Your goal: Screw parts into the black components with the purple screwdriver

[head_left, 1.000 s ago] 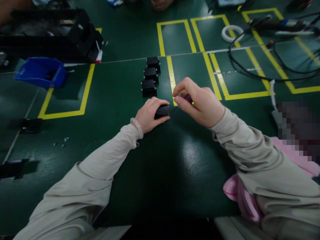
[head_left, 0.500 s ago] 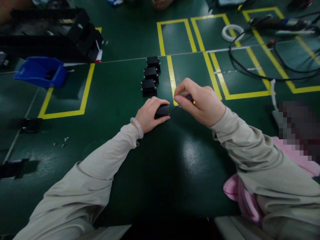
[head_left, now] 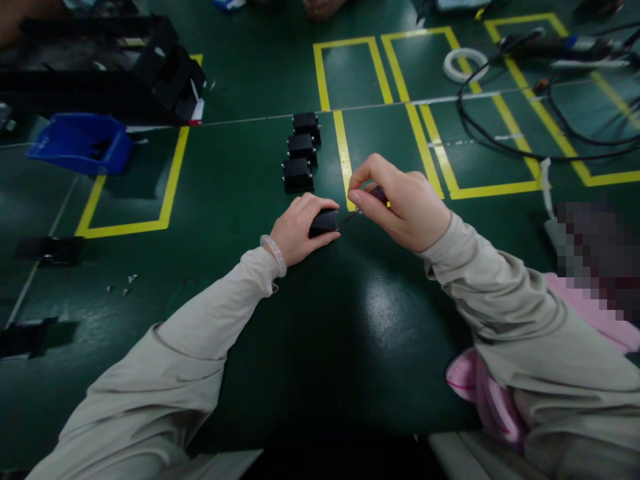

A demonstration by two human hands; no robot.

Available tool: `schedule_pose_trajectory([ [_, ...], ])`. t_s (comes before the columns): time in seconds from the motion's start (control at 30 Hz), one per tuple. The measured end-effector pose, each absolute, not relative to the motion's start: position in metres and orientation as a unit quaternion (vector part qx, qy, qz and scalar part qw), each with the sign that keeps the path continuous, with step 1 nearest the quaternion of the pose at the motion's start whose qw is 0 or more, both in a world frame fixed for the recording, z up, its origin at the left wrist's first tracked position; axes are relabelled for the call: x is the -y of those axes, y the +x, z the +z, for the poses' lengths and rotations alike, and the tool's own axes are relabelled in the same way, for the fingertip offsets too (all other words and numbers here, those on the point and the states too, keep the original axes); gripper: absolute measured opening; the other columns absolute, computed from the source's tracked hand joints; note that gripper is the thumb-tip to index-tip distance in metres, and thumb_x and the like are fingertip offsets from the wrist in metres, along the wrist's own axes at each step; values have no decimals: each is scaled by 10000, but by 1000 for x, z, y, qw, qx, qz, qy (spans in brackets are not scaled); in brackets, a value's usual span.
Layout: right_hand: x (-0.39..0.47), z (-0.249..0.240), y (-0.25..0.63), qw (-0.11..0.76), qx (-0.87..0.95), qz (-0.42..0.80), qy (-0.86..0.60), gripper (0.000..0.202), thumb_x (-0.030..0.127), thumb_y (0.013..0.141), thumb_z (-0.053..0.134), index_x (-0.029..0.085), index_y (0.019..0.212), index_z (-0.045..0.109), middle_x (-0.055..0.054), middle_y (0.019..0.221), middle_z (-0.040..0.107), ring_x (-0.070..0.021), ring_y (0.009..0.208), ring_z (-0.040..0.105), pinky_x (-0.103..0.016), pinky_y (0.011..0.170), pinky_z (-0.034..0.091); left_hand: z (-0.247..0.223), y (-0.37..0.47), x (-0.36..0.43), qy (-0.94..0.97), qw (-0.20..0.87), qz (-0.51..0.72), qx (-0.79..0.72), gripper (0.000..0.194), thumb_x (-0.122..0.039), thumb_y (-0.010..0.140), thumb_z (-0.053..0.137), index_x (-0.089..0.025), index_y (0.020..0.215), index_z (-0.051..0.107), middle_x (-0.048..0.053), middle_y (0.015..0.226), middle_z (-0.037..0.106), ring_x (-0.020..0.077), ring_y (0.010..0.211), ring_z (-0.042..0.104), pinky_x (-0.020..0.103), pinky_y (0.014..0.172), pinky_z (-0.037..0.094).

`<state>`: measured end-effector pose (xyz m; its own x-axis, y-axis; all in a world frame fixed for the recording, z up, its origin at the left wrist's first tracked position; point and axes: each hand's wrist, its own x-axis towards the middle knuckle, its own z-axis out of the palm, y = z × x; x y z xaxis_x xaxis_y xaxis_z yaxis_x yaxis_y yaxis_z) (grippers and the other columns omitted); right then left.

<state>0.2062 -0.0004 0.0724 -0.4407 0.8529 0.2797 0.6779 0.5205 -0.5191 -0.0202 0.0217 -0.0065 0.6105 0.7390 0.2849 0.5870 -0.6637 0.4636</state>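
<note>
My left hand [head_left: 296, 231] grips a small black block [head_left: 325, 222] against the green table, thumb on the near side and fingers on the far side. In my right hand [head_left: 400, 203] is a screwdriver [head_left: 379, 195], pinched by its dark handle between thumb and fingers. Its thin shaft slants down to the left and its tip meets the right end of the block; the exact contact spot is too small to make out. Just beyond my left hand, three similar black blocks [head_left: 299, 173] stand in a row, with small bright screw heads at their ends.
Several small screws [head_left: 126, 291] lie at left, near dark parts [head_left: 50, 250]. A blue bin [head_left: 83, 143] and a large black rack [head_left: 100, 73] stand behind them. At right are a white tape ring [head_left: 465, 65], a black cable [head_left: 500, 143] and pink cloth [head_left: 493, 400]. Another person's hand [head_left: 323, 7] shows at the top.
Almost nothing differs. My right hand and the screwdriver handle have shifted very slightly; the left hand and the block stay in place.
</note>
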Motion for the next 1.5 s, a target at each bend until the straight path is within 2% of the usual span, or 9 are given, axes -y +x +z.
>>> schedule_pose_trajectory([
  [0.2,1,72,206,268,828,170,-462,304,282,973,402,121,1158,582,-78,854,693,-216,756,708,-351,743,508,-5,-20,-20,880,171,222,-385,424,-378,909,700,-185,1266,576,99,1215,632,267,1128,592,432,1013,480],
  [0.4,-1,70,207,263,833,167,-458,217,326,987,466,192,1101,593,-26,845,687,-189,776,698,-310,750,505,-7,-21,-22,881,165,231,-380,435,-373,898,718,-190,1265,572,93,1210,632,264,1117,596,420,995,486],
  [0.7,1,73,206,264,823,171,-473,230,284,982,433,165,1121,574,-41,807,677,-181,679,656,-322,695,466,-5,-21,-21,883,164,230,-374,426,-368,908,707,-168,1262,579,104,1196,629,266,1103,591,416,987,482],
  [0.87,-1,71,207,267,827,180,-461,236,356,995,457,177,1094,575,-48,866,688,-196,799,693,-319,762,488,-5,-21,-21,882,167,230,-377,426,-373,910,700,-180,1268,576,96,1198,628,263,1104,590,411,988,478],
  [1.17,1,71,205,270,821,169,-473,278,256,942,444,153,1166,572,-47,843,673,-164,655,633,-308,687,454,-5,-20,-21,883,164,228,-376,425,-372,910,701,-169,1263,579,98,1199,630,264,1108,591,408,991,474],
  [1.37,-1,68,207,283,827,178,-453,242,341,971,454,166,1080,581,-67,889,674,-211,808,708,-331,757,494,-8,-21,-22,884,158,238,-369,428,-377,907,706,-171,1260,578,92,1189,630,257,1087,595,395,972,478],
  [1.5,-1,67,207,284,827,173,-453,205,333,970,469,177,1051,576,-51,859,667,-210,790,714,-332,754,508,-7,-20,-22,883,157,239,-372,428,-375,904,708,-170,1257,581,93,1191,630,260,1092,596,396,974,478],
])
